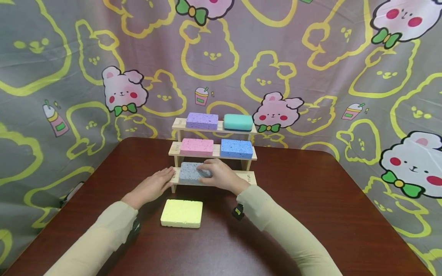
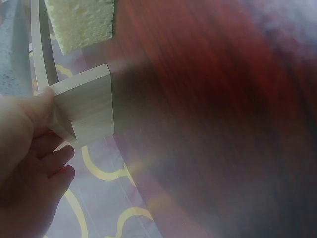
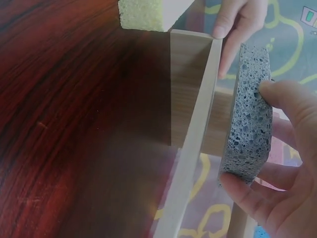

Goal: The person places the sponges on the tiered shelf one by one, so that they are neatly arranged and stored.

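In the head view, a grey-blue sponge (image 1: 189,173) is at the left part of the lowest step of a wooden three-step rack (image 1: 249,177). My right hand (image 1: 221,175) holds this sponge by its sides, thumb and fingers around it. The right wrist view shows the speckled sponge (image 3: 250,109) between thumb and fingers, with a gap between it and the step's edge. My left hand (image 1: 155,186) is at the left end of that step. In the left wrist view its thumb and fingers pinch the board's end (image 2: 84,99). A yellow sponge (image 1: 182,213) lies on the table before the rack.
Purple (image 1: 202,121) and teal (image 1: 238,122) sponges sit on the top step. Pink (image 1: 197,147) and blue (image 1: 236,148) ones sit on the middle step. The rack stands on a dark red-brown table (image 1: 304,214), with a patterned curtain (image 1: 221,57) behind.
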{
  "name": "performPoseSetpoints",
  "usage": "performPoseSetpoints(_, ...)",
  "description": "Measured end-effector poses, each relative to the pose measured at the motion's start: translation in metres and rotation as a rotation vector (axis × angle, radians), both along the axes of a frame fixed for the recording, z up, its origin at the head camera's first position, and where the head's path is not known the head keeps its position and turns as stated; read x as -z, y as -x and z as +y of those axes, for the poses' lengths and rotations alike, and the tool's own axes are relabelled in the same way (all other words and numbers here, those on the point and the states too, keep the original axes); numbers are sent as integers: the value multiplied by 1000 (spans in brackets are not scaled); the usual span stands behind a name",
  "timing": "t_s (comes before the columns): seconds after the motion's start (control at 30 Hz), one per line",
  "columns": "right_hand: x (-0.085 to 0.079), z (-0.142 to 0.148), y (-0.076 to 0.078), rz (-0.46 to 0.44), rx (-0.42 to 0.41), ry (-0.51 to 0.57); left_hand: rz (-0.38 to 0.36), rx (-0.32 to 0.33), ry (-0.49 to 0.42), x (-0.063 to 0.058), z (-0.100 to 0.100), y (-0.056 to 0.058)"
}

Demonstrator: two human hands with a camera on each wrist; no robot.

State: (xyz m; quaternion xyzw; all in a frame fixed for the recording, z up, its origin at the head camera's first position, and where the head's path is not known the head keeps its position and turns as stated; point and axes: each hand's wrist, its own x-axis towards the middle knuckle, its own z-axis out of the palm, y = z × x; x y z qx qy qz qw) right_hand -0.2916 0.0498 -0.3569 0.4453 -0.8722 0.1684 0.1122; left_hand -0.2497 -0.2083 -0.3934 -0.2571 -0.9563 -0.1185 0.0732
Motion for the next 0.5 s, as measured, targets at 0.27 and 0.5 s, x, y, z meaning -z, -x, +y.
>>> performPoseSetpoints(0.27,6,-6,4,-26,56,-35,-1,-1,0,1,0,1)
performPoseSetpoints(0.5,9,-9,6,-39,78,-40,6,7,-4,1,-1,1)
